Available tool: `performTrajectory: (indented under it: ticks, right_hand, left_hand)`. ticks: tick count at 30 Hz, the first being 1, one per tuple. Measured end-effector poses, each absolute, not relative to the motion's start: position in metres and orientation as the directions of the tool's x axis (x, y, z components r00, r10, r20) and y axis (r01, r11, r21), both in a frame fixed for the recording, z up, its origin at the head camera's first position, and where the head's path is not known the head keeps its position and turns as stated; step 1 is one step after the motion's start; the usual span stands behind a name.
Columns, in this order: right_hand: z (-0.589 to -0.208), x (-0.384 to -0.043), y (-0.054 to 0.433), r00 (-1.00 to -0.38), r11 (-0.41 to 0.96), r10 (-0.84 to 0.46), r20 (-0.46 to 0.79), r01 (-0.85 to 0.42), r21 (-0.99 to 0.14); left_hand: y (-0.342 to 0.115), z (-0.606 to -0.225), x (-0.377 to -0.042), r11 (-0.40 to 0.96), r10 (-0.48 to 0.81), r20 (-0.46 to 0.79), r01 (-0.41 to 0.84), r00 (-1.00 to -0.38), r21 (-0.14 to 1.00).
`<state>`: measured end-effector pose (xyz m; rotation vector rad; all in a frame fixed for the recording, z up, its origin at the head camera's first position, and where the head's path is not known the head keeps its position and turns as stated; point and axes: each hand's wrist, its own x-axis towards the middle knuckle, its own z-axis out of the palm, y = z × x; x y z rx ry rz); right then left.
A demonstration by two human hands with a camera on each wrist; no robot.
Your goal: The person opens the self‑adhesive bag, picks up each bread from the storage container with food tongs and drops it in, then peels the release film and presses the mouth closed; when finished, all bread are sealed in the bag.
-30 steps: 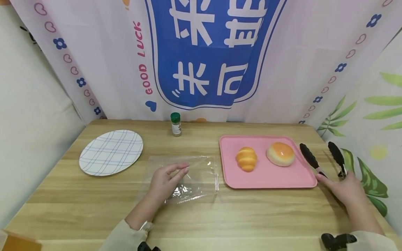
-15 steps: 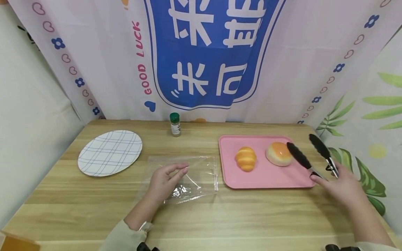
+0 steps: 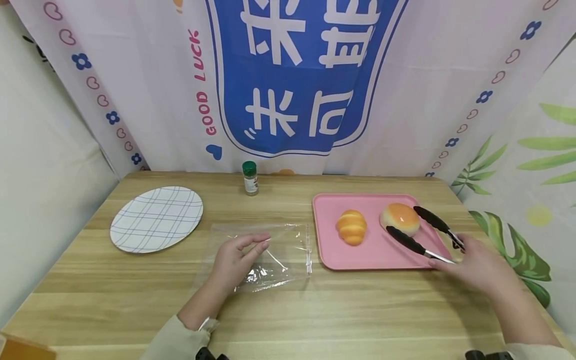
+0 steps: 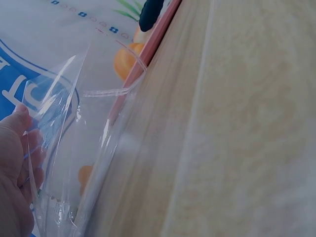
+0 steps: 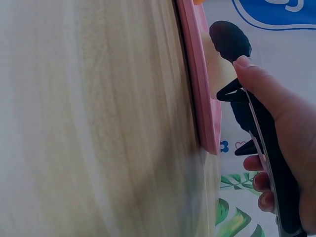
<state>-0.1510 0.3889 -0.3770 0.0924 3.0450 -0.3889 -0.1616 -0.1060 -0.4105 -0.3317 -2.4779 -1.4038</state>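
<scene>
My left hand (image 3: 236, 262) pinches the upper layer of a clear zip bag (image 3: 290, 255) between thumb and fingers; the left wrist view shows its zip mouth (image 4: 106, 93) lifted apart, facing the tray. My right hand (image 3: 481, 267) grips a pair of tongs (image 5: 271, 163) with black tips, thumb on one arm and fingers around the other. The spread tips straddle a round glossy bun (image 3: 399, 216), one on its near side and one on its far right. A small croissant (image 3: 352, 228) lies left of the bun on the pink tray (image 3: 351, 261).
A white plate with blue check lines (image 3: 157, 220) lies at the left of the wooden table (image 3: 315, 320). At the back stands a small shaker with a green cap (image 3: 250, 179). Behind hangs a printed curtain (image 3: 396, 150). An orange-brown box corner (image 3: 27, 347) shows at lower left.
My right hand has brought the tongs from right of the tray leftward, raised and then lowered them around the bun. My left hand has stayed in place on the bag.
</scene>
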Motion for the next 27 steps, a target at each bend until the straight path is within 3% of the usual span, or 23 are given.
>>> performTrajectory:
  ticks: [12, 27]
  right_hand:
    - [-0.374, -0.157, 0.388, -0.989, 0.972, 0.081, -0.121, 0.105, -0.209]
    - [-0.371, -0.139, 0.368, -0.984, 0.987, 0.061, 0.165, 0.035, -0.157]
  left_hand:
    - [-0.107, -0.411, -0.161, 0.511, 0.076, 0.357, 0.343, -0.931, 0.788]
    - [-0.107, -0.412, -0.161, 0.518, 0.081, 0.360, 0.347, -0.930, 0.782]
